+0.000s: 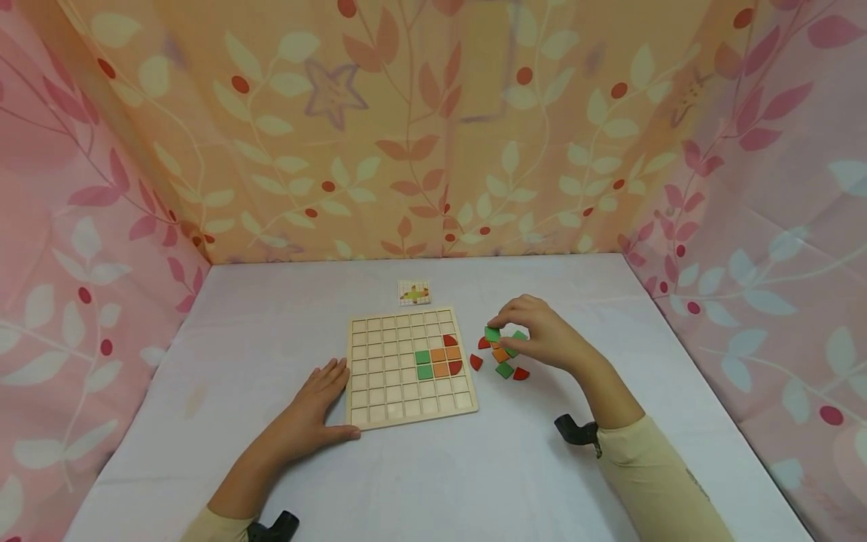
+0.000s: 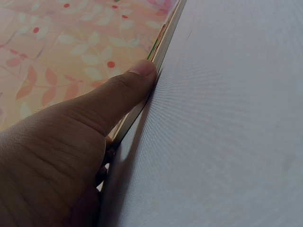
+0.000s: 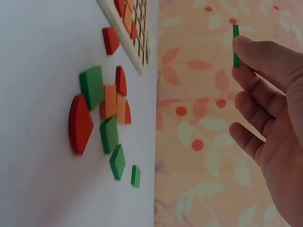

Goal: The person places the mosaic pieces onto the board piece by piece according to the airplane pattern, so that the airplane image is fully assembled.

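Note:
My right hand (image 1: 545, 335) pinches a green square tile (image 3: 236, 46) between thumb and forefinger, raised above the loose pieces. Below it on the table lie several green squares (image 1: 504, 369), orange squares (image 1: 500, 354) and red quarter-round pieces (image 1: 521, 373). Left of these is a wooden grid board (image 1: 382, 391). In its right part sit two green squares (image 1: 424, 364), several orange squares (image 1: 440, 369) and two red quarter-rounds (image 1: 455, 367). My left hand (image 1: 308, 410) rests at the board's lower left corner, fingers along the left side and thumb (image 2: 142, 71) against the near edge.
A small pattern card (image 1: 414, 293) with a coloured figure on a grid lies just beyond the board. White cloth (image 1: 433, 482) covers the table. Patterned fabric walls (image 1: 420, 150) stand at the back and both sides. A black strap mount (image 1: 576, 430) sits on each wrist.

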The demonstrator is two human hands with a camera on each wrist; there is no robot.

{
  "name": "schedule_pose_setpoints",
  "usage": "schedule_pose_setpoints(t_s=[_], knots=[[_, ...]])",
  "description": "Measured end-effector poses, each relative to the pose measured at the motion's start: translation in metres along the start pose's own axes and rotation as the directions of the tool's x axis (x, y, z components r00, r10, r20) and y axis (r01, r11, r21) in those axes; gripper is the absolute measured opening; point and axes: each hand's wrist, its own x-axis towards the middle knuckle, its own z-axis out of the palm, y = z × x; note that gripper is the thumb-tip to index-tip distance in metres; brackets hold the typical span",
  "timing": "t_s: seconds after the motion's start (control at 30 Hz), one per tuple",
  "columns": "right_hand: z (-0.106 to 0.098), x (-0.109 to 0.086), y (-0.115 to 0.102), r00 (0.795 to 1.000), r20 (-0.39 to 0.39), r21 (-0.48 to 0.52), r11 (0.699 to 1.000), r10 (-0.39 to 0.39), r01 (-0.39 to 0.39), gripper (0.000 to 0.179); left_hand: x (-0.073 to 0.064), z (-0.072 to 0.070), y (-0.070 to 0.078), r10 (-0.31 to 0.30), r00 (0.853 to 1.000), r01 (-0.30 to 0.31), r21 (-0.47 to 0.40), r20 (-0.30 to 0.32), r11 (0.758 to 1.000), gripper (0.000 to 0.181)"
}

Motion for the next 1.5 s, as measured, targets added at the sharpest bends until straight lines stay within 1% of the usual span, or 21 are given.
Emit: schedule_pose_setpoints(t_s=[0.1,0.37,0.57,0.8,1.13,1.3,1.5], knots=[[0.005,0.009,-0.006,1.000,-0.001,0.001,1.000,-0.029,0.029,0.029,0.000,0.000,0.000,-0.003,1.000,0.003,-0.005,0.000,1.000,0.120],[0.019,0.030,-0.019,1.000,0.029,0.015,1.000,-0.010,0.010,0.030,0.000,0.001,-0.001,-0.006,1.000,0.006,0.002,0.003,1.000,0.120],[0.033,0.042,-0.025,0.999,0.036,0.022,0.999,-0.038,0.037,0.027,0.000,0.001,-0.001,-0.004,1.000,0.003,0.004,0.005,1.000,0.120],[0.050,0.058,-0.028,0.997,0.062,-0.021,0.999,-0.045,0.046,0.026,0.000,0.000,-0.002,0.002,1.000,-0.002,0.012,0.009,1.000,0.120],[0.072,0.075,-0.038,0.995,0.083,0.009,0.999,-0.048,0.047,0.026,0.001,0.000,-0.002,-0.005,1.000,0.005,0.008,0.009,1.000,0.120],[0.085,0.081,-0.038,0.994,0.098,0.033,0.998,-0.054,0.051,0.024,0.001,0.000,-0.002,-0.001,1.000,0.001,0.008,0.010,1.000,0.120],[0.099,0.088,-0.036,0.993,0.114,0.049,0.998,-0.043,0.037,0.021,0.001,-0.001,-0.002,0.010,1.000,-0.010,0.006,0.012,1.000,0.120]])
